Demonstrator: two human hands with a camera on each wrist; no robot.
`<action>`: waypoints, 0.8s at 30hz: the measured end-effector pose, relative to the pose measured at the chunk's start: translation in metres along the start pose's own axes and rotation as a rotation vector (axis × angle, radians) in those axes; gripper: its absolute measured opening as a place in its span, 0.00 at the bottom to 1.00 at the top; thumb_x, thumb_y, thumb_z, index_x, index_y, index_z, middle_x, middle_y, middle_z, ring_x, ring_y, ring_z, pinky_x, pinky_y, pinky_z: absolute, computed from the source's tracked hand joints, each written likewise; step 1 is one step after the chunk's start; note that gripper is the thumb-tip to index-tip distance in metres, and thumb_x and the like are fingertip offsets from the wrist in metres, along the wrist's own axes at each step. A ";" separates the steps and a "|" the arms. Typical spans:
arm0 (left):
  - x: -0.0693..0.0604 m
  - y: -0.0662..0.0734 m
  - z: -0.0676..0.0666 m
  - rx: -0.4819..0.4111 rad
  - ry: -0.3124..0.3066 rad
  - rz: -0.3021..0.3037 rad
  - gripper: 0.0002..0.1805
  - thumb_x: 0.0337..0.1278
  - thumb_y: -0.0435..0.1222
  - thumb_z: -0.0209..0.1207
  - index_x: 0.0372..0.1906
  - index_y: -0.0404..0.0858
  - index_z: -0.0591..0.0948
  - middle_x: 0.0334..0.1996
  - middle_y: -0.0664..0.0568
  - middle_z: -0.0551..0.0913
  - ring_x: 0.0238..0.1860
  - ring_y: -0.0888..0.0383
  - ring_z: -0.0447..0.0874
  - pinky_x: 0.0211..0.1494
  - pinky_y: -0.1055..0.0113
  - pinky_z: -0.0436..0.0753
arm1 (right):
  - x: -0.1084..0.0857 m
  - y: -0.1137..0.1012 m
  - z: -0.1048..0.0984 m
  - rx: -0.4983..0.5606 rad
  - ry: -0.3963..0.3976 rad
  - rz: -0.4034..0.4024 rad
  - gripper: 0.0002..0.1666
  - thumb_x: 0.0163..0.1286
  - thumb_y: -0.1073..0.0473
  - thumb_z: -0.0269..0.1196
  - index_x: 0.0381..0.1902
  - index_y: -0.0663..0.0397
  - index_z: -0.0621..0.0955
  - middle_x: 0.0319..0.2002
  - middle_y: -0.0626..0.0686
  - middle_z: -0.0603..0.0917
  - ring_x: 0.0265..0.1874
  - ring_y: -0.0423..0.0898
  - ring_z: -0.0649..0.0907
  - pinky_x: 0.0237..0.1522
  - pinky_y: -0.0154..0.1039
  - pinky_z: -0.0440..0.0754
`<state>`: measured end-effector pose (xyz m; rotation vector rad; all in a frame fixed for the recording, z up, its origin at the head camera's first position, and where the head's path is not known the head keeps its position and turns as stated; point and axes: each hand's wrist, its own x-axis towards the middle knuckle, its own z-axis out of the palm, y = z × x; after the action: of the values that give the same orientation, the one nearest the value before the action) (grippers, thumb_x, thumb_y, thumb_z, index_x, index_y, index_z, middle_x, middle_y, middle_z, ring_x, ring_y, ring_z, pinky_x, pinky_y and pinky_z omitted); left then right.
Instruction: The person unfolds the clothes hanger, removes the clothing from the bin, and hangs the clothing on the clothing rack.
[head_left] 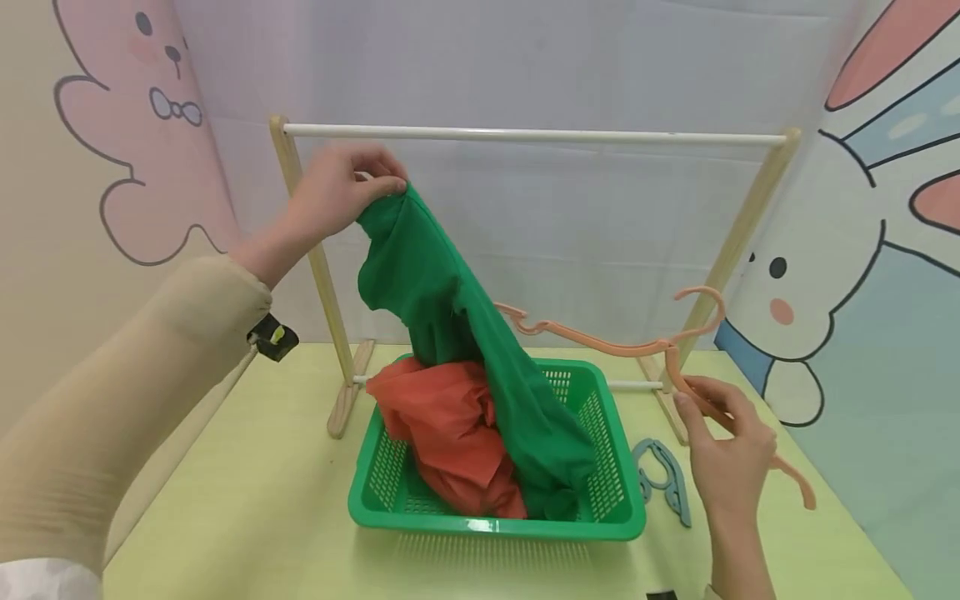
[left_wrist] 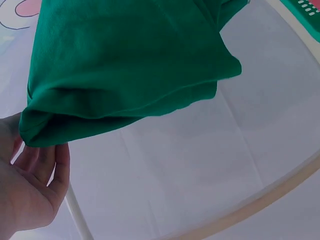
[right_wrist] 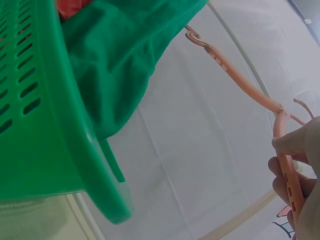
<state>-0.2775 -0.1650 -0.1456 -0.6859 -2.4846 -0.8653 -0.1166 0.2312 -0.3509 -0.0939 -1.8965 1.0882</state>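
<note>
My left hand (head_left: 347,190) pinches one edge of a green garment (head_left: 427,258), raised near the rack's left post. The garment (left_wrist: 135,55) hangs in folds, its lower end lying in a green plastic basket (head_left: 491,525). Beside it in the basket is a crumpled red cloth (head_left: 457,425). To the basket's right, my right hand (head_left: 729,442) holds an orange-pink clothes hanger (head_left: 600,340) by one arm, thumb and fingers around it. The hanger's other arm (right_wrist: 240,82) reaches left, and its tip passes behind the green garment.
A rack with a white bar (head_left: 525,133) and wooden posts stands behind the basket. On the yellow-green table (head_left: 247,500), a blue-grey folded hanger (head_left: 667,479) lies right of the basket. A white curtain (head_left: 562,225) and walls with cartoon animals surround the table.
</note>
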 end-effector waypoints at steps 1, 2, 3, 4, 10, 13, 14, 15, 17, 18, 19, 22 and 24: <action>0.003 0.004 -0.001 0.005 0.008 0.001 0.13 0.70 0.43 0.56 0.46 0.39 0.85 0.42 0.43 0.85 0.45 0.56 0.75 0.48 0.69 0.77 | 0.000 0.000 0.000 -0.001 0.000 0.006 0.13 0.61 0.68 0.70 0.45 0.59 0.87 0.34 0.22 0.81 0.34 0.21 0.81 0.42 0.15 0.76; 0.004 0.007 0.000 0.007 0.007 0.004 0.13 0.70 0.43 0.56 0.46 0.39 0.85 0.42 0.43 0.86 0.46 0.55 0.76 0.50 0.66 0.79 | 0.000 -0.001 -0.001 -0.003 0.002 0.013 0.13 0.61 0.68 0.70 0.45 0.59 0.87 0.34 0.22 0.81 0.34 0.21 0.81 0.42 0.15 0.76; 0.006 0.008 0.002 0.013 -0.001 0.012 0.13 0.70 0.42 0.56 0.45 0.39 0.85 0.42 0.43 0.86 0.47 0.54 0.77 0.52 0.64 0.80 | 0.000 -0.001 -0.001 -0.005 0.004 0.021 0.13 0.62 0.67 0.70 0.45 0.58 0.87 0.34 0.23 0.81 0.34 0.22 0.81 0.42 0.15 0.76; 0.006 0.009 0.005 0.019 -0.014 0.020 0.12 0.70 0.42 0.57 0.45 0.39 0.85 0.42 0.42 0.86 0.47 0.53 0.78 0.54 0.61 0.81 | 0.000 -0.001 -0.001 -0.006 0.004 0.027 0.13 0.62 0.67 0.70 0.45 0.58 0.87 0.33 0.23 0.81 0.34 0.22 0.82 0.42 0.15 0.76; -0.012 0.004 0.050 -0.035 -0.202 0.047 0.07 0.66 0.36 0.60 0.42 0.38 0.85 0.39 0.43 0.88 0.39 0.51 0.85 0.45 0.59 0.85 | 0.000 0.000 -0.002 -0.009 0.007 0.044 0.13 0.61 0.67 0.70 0.45 0.58 0.87 0.33 0.23 0.81 0.34 0.22 0.81 0.43 0.15 0.75; -0.027 -0.001 0.078 -0.125 -0.334 0.012 0.05 0.66 0.34 0.60 0.41 0.39 0.85 0.37 0.44 0.88 0.34 0.54 0.86 0.36 0.63 0.86 | 0.000 0.000 -0.001 -0.010 0.007 0.044 0.13 0.61 0.68 0.70 0.45 0.58 0.87 0.33 0.24 0.81 0.34 0.23 0.81 0.42 0.16 0.75; -0.033 -0.002 0.088 -0.156 -0.378 -0.006 0.05 0.66 0.34 0.60 0.41 0.39 0.85 0.37 0.44 0.88 0.33 0.55 0.87 0.34 0.64 0.87 | -0.001 0.000 -0.001 -0.012 0.006 0.046 0.13 0.62 0.67 0.70 0.45 0.58 0.87 0.33 0.23 0.81 0.34 0.23 0.81 0.42 0.16 0.75; -0.038 -0.002 0.097 -0.191 -0.417 -0.027 0.05 0.66 0.34 0.60 0.41 0.39 0.85 0.37 0.44 0.89 0.32 0.55 0.87 0.33 0.64 0.87 | -0.001 0.000 -0.001 -0.013 0.004 0.049 0.12 0.62 0.67 0.70 0.45 0.58 0.87 0.32 0.23 0.81 0.34 0.23 0.81 0.41 0.16 0.75; -0.049 -0.004 0.114 -0.257 -0.490 -0.067 0.05 0.66 0.34 0.60 0.41 0.40 0.85 0.37 0.45 0.89 0.31 0.56 0.87 0.33 0.63 0.88 | -0.002 0.001 0.000 -0.019 0.001 0.053 0.12 0.62 0.66 0.69 0.45 0.58 0.87 0.32 0.23 0.81 0.34 0.23 0.81 0.41 0.16 0.75; -0.055 -0.004 0.123 -0.289 -0.519 -0.081 0.05 0.66 0.34 0.60 0.41 0.40 0.85 0.37 0.46 0.89 0.31 0.57 0.87 0.33 0.62 0.88 | -0.003 0.001 0.000 -0.023 -0.001 0.055 0.12 0.62 0.66 0.69 0.45 0.58 0.87 0.32 0.24 0.81 0.34 0.23 0.81 0.41 0.16 0.75; -0.060 -0.004 0.131 -0.317 -0.543 -0.095 0.05 0.66 0.34 0.61 0.41 0.40 0.86 0.37 0.47 0.89 0.31 0.57 0.87 0.34 0.62 0.88 | -0.004 0.001 0.000 -0.025 -0.001 0.057 0.12 0.62 0.66 0.69 0.45 0.58 0.87 0.32 0.24 0.81 0.34 0.23 0.81 0.40 0.16 0.75; -0.075 -0.001 0.153 -0.381 -0.599 -0.105 0.05 0.66 0.36 0.61 0.41 0.42 0.86 0.39 0.49 0.89 0.32 0.59 0.87 0.37 0.64 0.88 | -0.003 0.003 -0.001 -0.034 -0.004 0.062 0.12 0.62 0.66 0.69 0.45 0.58 0.87 0.32 0.23 0.81 0.34 0.22 0.81 0.41 0.15 0.75; -0.083 0.002 0.166 -0.404 -0.619 -0.078 0.05 0.66 0.36 0.61 0.41 0.43 0.86 0.40 0.50 0.89 0.32 0.61 0.87 0.38 0.66 0.87 | -0.003 0.004 -0.001 -0.039 -0.005 0.070 0.12 0.62 0.66 0.69 0.45 0.57 0.87 0.32 0.23 0.80 0.33 0.22 0.81 0.41 0.15 0.75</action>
<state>-0.2478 -0.0796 -0.3076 -1.1407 -2.9076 -1.3765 -0.1153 0.2333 -0.3557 -0.1810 -1.9314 1.0991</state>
